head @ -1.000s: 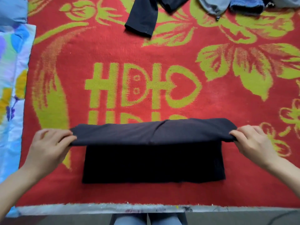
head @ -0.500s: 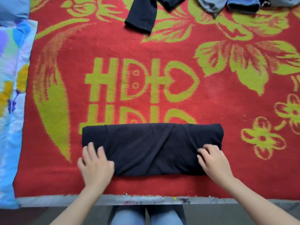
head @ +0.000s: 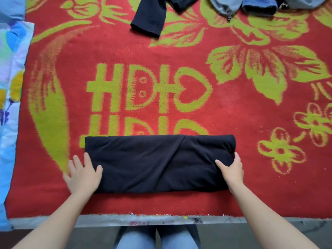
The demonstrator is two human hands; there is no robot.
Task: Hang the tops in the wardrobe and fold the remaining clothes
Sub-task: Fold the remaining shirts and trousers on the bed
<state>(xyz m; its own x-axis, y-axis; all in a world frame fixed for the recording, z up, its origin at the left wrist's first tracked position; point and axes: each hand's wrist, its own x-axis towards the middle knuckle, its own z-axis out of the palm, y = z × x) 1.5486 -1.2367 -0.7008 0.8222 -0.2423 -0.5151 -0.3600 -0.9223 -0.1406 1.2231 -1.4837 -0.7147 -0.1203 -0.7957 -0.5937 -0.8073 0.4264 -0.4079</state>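
A black garment (head: pixel 158 162) lies folded into a long flat rectangle on the red and green blanket (head: pixel 233 112), near its front edge. My left hand (head: pixel 83 174) rests flat at the garment's left end, fingers spread, thumb on the cloth. At the right end my right hand (head: pixel 230 169) curls around the edge, thumb on top and fingers wrapped around the side.
At the far edge lie another black garment (head: pixel 150 17), a grey one (head: pixel 225 5) and a blue one (head: pixel 258 6). A floral light-blue quilt (head: pixel 9 87) runs along the left side. My knees in jeans (head: pixel 158 239) show below the bed edge.
The lifted top layer was folded down onto the lower half. Both hands then slid outward from the garment's top to its two ends.
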